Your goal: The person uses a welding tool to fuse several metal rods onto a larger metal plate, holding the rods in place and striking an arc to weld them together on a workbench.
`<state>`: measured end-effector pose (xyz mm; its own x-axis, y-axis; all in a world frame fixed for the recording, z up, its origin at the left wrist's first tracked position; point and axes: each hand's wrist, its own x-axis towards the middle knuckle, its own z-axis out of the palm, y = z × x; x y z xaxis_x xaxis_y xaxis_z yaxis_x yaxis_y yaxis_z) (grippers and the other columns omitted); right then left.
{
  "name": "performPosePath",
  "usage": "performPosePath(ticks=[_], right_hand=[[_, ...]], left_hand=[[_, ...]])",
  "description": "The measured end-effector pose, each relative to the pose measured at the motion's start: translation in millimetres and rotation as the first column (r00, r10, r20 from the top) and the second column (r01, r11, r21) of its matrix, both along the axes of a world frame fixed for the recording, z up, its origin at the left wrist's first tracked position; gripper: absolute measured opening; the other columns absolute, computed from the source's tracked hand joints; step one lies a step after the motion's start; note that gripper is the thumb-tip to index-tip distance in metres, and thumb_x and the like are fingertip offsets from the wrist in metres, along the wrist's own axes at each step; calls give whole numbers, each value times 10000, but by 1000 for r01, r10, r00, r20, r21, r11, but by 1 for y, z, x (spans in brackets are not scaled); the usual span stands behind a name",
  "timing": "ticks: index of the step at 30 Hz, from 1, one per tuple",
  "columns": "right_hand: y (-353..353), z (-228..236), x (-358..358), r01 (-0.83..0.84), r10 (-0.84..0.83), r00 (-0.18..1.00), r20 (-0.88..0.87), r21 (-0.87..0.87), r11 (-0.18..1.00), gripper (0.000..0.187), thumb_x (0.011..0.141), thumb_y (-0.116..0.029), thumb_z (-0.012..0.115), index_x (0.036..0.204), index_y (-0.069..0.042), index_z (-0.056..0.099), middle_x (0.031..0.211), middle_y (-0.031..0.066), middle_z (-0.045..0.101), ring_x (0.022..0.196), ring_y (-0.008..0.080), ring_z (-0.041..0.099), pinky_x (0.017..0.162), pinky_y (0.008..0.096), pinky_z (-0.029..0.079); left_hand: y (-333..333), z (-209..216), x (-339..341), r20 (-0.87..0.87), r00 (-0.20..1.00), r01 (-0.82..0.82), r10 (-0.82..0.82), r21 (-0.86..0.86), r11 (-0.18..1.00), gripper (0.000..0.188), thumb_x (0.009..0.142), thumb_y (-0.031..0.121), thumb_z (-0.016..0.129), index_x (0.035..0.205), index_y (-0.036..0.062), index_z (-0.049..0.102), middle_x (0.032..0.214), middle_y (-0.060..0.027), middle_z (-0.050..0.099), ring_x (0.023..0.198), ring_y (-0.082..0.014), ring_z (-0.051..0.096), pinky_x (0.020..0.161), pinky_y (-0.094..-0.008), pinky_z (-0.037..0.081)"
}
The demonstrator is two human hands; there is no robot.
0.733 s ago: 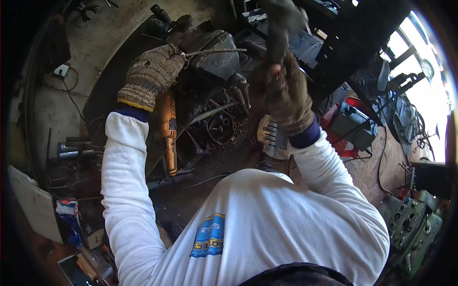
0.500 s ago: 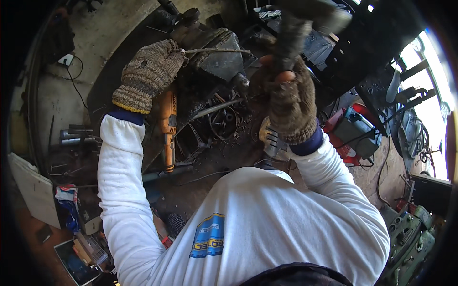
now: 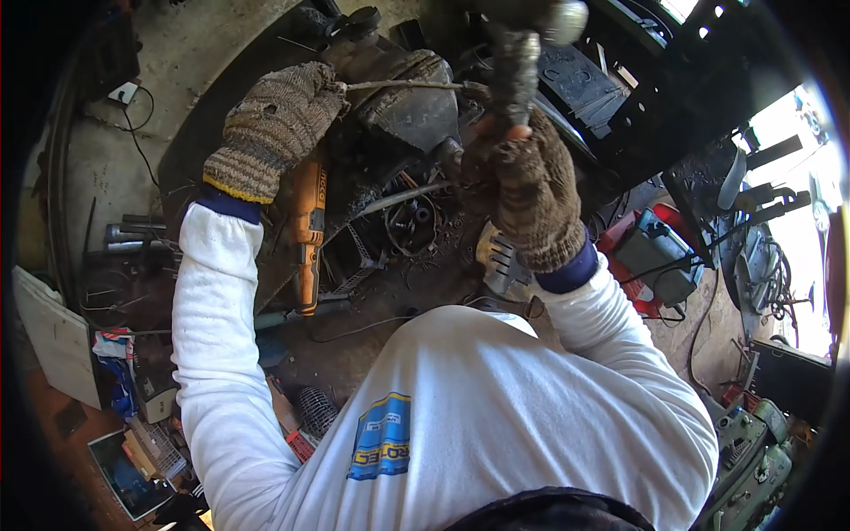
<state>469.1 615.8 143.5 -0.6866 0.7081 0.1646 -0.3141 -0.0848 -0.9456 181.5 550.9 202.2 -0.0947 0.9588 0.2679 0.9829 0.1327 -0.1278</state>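
Note:
My left hand (image 3: pixel 282 124), in a brown knitted glove, is closed around one end of a thin metal rod (image 3: pixel 403 85). The rod stretches rightward across the top of a dark metal block (image 3: pixel 409 111) that looks like an anvil. In a matching glove with bare fingertips, my right hand (image 3: pixel 537 190) grips the handle of a hammer (image 3: pixel 515 75). The hammer is held up to the right of the block, its head (image 3: pixel 564 22) at the top edge of the view. Beneath my left wrist lies an orange power tool (image 3: pixel 308 234), its far end hidden by the glove.
Loose metal scraps and a ring-shaped part (image 3: pixel 414 226) lie below the block. A dark perforated beam (image 3: pixel 682 97) runs across the upper right. At right are a red and grey case (image 3: pixel 660 252) and green machinery (image 3: pixel 753 451). A cable (image 3: pixel 133 133) hangs at left.
The hammer has shifted a little left and upward in view and is less blurred. My left hand still holds the rod over the block. The whole view has shifted slightly.

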Motion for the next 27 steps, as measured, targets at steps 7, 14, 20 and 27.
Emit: performPosePath(ticks=[7,14,20,27], right_hand=[[7,-51,-14,31,-34,993,-110,-35,999,473,948,-475,570,1137,-41,553,854,43,613,713,141,608,594,287,513],[2,5,-3,-33,36,997,66,-56,998,436,986,-406,529,1204,-29,547,823,32,613,684,125,593,598,258,488],[7,-42,-13,195,-169,978,-121,247,949,477,976,-437,536,1204,-19,558,874,46,626,745,126,601,622,273,487],[6,12,2,4,-61,966,251,222,975,391,959,-379,576,1149,-38,583,871,117,632,774,200,628,675,334,518]], left_hand=[[6,2,3,95,995,-24,31,-80,997,365,928,402,570,1057,74,664,1045,-153,671,988,-352,629,860,-434,499],[-9,-6,2,-37,999,35,-36,-25,999,335,927,364,574,1073,76,666,1048,-154,673,987,-350,628,869,-435,504],[4,-4,11,11,1000,13,-13,-70,997,325,928,353,573,1085,83,666,1043,-155,670,996,-358,619,879,-445,499],[-4,-14,5,-16,1000,-24,23,-74,997,355,940,380,544,1105,90,664,1042,-156,672,991,-353,623,882,-447,501]])
